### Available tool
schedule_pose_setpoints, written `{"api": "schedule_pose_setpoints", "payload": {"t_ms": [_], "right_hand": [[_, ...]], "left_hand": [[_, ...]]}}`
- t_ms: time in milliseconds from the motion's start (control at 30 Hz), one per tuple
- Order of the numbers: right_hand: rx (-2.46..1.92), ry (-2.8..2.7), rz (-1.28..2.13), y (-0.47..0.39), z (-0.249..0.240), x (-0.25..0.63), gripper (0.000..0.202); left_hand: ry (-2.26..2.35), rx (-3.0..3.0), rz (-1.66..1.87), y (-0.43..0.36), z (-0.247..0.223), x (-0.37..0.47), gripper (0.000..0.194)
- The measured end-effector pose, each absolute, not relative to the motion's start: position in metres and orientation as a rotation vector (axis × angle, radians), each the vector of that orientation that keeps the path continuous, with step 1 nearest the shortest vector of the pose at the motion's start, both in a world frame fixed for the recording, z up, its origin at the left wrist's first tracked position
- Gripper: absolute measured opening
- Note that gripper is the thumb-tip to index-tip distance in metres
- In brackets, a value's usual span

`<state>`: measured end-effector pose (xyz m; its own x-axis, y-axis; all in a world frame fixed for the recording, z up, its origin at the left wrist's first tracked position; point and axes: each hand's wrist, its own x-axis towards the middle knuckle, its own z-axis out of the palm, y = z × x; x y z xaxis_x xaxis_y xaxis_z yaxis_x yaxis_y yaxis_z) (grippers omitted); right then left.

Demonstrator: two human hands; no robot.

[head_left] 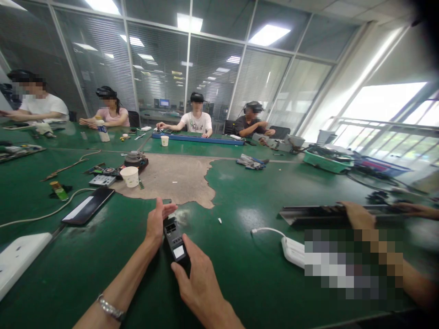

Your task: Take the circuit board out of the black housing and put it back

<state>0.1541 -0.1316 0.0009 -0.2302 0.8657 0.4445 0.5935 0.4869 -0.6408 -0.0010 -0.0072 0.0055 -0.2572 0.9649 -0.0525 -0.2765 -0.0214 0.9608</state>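
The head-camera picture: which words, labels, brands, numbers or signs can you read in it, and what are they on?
None can be read with certainty.
Black device: white patch shows no legible text.
Printed white shirt: print too blurred.
Bottle: label too small.
Nearer paper cup: markings too blurred.
Small green cylinder: markings too blurred.

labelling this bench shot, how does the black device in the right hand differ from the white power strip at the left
The device is black with a white patch; the power strip is white. The right hand grips the device, while the power strip lies untouched on the green table. Both show small openings.
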Motion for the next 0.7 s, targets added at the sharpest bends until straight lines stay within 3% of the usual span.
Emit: {"api": "schedule_pose_setpoints", "payload": {"t_ms": [333,533,700], "right_hand": [[-1.217,-1.910,0.501,-0.134,-0.001,0.159,0.080],[-1.165,-1.881,0.468,-0.130,-0.006,0.155,0.064],[-1.210,-1.779,0.563,-0.126,0.022,0.161,0.062]], "left_hand": [[1.168,0.860,1.525,-0.006,0.003,0.000,0.074],[1.167,0.858,1.518,-0.006,0.003,0.000,0.075],[1.164,0.850,1.502,-0.008,0.004,0.000,0.076]]}}
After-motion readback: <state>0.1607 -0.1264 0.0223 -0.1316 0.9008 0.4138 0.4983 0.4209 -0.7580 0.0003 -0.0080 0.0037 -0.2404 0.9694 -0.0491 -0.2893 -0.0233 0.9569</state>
